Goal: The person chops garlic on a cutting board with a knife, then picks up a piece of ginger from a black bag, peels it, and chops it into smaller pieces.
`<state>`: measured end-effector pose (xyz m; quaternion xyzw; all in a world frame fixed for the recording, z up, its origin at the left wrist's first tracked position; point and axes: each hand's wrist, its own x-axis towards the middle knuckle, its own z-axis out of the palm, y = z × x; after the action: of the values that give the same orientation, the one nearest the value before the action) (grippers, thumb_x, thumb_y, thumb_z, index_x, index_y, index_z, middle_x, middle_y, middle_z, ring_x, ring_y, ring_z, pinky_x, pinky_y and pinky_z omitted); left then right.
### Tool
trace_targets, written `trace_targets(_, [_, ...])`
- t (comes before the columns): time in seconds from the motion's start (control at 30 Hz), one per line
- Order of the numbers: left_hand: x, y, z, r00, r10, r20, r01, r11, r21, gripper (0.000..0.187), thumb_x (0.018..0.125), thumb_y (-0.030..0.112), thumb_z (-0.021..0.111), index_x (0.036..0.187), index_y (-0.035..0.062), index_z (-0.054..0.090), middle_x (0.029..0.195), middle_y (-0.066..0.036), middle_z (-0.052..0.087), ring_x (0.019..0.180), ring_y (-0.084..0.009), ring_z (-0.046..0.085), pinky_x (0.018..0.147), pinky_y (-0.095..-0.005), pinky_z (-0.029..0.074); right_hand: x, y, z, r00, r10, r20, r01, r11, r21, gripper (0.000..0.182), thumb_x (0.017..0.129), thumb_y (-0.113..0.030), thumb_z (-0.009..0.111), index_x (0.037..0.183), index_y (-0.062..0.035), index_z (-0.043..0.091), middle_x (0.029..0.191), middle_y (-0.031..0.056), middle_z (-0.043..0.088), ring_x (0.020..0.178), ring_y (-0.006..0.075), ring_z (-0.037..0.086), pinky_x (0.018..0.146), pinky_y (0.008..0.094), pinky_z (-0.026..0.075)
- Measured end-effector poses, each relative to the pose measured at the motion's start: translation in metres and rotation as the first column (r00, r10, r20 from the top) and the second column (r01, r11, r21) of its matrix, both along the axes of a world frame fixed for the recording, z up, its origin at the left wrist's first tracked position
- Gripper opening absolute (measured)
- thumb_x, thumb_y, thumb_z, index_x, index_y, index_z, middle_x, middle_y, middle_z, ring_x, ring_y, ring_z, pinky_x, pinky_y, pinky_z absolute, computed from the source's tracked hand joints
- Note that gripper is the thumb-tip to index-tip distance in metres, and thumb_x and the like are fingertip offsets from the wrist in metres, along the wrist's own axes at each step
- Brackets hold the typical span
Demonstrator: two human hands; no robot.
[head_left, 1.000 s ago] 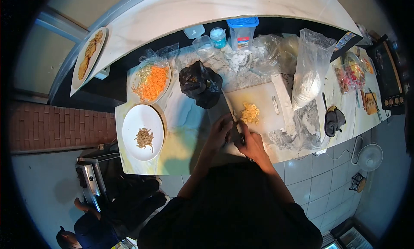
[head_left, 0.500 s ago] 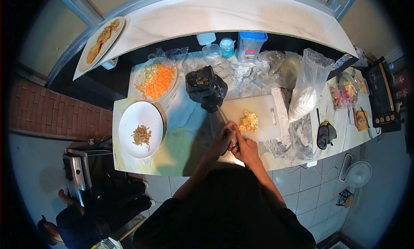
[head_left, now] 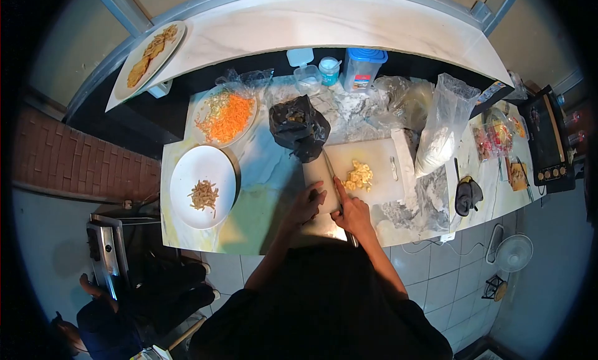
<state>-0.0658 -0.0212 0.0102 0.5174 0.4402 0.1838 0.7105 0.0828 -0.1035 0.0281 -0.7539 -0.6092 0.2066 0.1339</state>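
Observation:
My right hand (head_left: pixel 354 217) is wrapped around a knife (head_left: pixel 331 168), its index finger stretched along the blade. The blade points away from me over the left part of the white cutting board (head_left: pixel 384 149), and the handle end shows below my hand. Beside the blade, on the right, lies a small heap of chopped pale-yellow pieces (head_left: pixel 359 175). My left hand (head_left: pixel 305 205) is at the board's left edge, its fingers loosely bent and apart, with nothing visible in them. A black plastic bag (head_left: pixel 300 128) stands just beyond the board; its contents are mostly hidden.
To the left are a white bowl (head_left: pixel 180 179) with brown strips and a plate of shredded carrot (head_left: pixel 229 118). A clear bag of white powder (head_left: pixel 435 149) and a dark cloth (head_left: pixel 467 197) lie right. Blue-lidded container (head_left: pixel 364 70) stands behind. Another person (head_left: pixel 106 322) is lower left.
My hands have come apart: the left has moved left and slightly down, away from the knife. My right hand now grips the knife with its blade along the board.

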Motion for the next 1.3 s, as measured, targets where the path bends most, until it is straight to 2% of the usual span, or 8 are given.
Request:
trace_targets(0.37, [0.012,-0.007,0.018,0.967,0.114,0.228,-0.066,0.975,-0.21,0.04,0.094,0.022,0.049,0.128,0.0021,0.041,0.072,-0.003,0.048,0.048,-0.0094,0.045,0.043,-0.0251,0.041,0.005,-0.011,0.001,0.988,-0.091,-0.122,0.102,0.991,0.089,0.088,0.066,-0.018,0.06,0.142,-0.0072,0.017,0.063,0.0222,0.06,0.059,0.0398,0.059,0.06,0.0469,0.049])
trace_targets(0.53, [0.012,0.007,0.016,0.698,0.338,0.632,0.067,0.847,-0.527,0.037,0.094,0.016,0.048,0.128,0.0039,0.038,0.095,-0.011,0.054,0.086,-0.0214,0.057,0.078,-0.0331,0.047,0.011,-0.018,0.02,0.948,-0.128,-0.291,0.174,0.975,0.139,0.067,0.068,-0.016,0.06,0.131,-0.0058,0.038,0.059,0.0191,0.057,0.054,0.0362,0.058,0.053,0.0442,0.046])
trace_targets(0.73, [0.036,0.011,0.036,0.648,0.383,0.658,0.06,0.836,-0.545,0.033,0.095,0.018,0.048,0.121,-0.0013,0.043,0.115,-0.015,0.051,0.11,-0.0253,0.052,0.096,-0.0352,0.043,0.014,-0.028,0.038,0.892,-0.201,-0.404,0.322,0.911,0.258,0.053,0.068,-0.004,0.061,0.12,-0.0036,0.05,0.055,0.0164,0.052,0.047,0.0303,0.052,0.049,0.0383,0.042])
trace_targets(0.77, [0.041,0.011,0.035,0.653,0.377,0.657,0.066,0.835,-0.546,0.033,0.095,0.018,0.048,0.121,-0.0013,0.043,0.115,-0.015,0.051,0.11,-0.0253,0.052,0.096,-0.0352,0.043,0.014,-0.03,0.038,0.874,-0.205,-0.44,0.352,0.892,0.282,0.045,0.072,-0.003,0.061,0.116,-0.0024,0.053,0.054,0.0104,0.05,0.045,0.02,0.049,0.047,0.0324,0.039])
trace_targets(1.0, [0.053,0.015,0.018,0.592,0.432,0.68,0.193,0.744,-0.64,0.028,0.096,0.021,0.046,0.119,0.0047,0.046,0.102,-0.012,0.055,0.095,-0.0197,0.056,0.085,-0.0308,0.047,0.028,-0.044,0.024,0.683,-0.426,-0.593,0.611,0.778,0.146,0.026,0.073,-0.006,0.061,0.098,0.0033,0.061,0.065,0.0157,0.058,0.056,0.017,0.054,0.054,0.032,0.043])
trace_targets(1.17, [0.06,0.015,0.02,0.613,0.31,0.727,0.244,0.801,-0.547,0.035,0.095,0.025,0.047,0.124,0.004,0.044,0.098,-0.007,0.049,0.088,-0.014,0.049,0.08,-0.0269,0.043,0.031,-0.045,0.066,0.505,-0.434,-0.746,0.667,0.745,0.018,0.038,0.096,-0.03,0.043,0.095,0.004,0.061,0.058,0.0128,0.053,0.054,0.0181,0.053,0.053,0.0322,0.041])
trace_targets(1.27, [0.066,0.012,0.023,0.679,0.272,0.682,0.217,0.813,-0.541,0.038,0.095,0.027,0.049,0.125,0.0045,0.044,0.097,-0.005,0.05,0.088,-0.0121,0.049,0.078,-0.026,0.043,0.021,-0.044,0.07,0.616,-0.402,-0.677,0.668,0.722,0.18,0.037,0.096,-0.029,0.043,0.094,0.004,0.06,0.058,0.0137,0.053,0.052,0.0194,0.052,0.052,0.0332,0.041])
trace_targets(1.3, [0.068,0.01,0.027,0.752,0.239,0.615,0.142,0.852,-0.504,0.039,0.094,0.028,0.05,0.124,0.0047,0.045,0.097,-0.004,0.051,0.086,-0.011,0.049,0.077,-0.0254,0.043,0.015,-0.042,0.067,0.64,-0.352,-0.683,0.649,0.724,0.235,0.035,0.098,-0.026,0.043,0.1,0.0032,0.061,0.055,-0.0023,0.044,0.05,0.0048,0.039,0.046,0.0228,0.032])
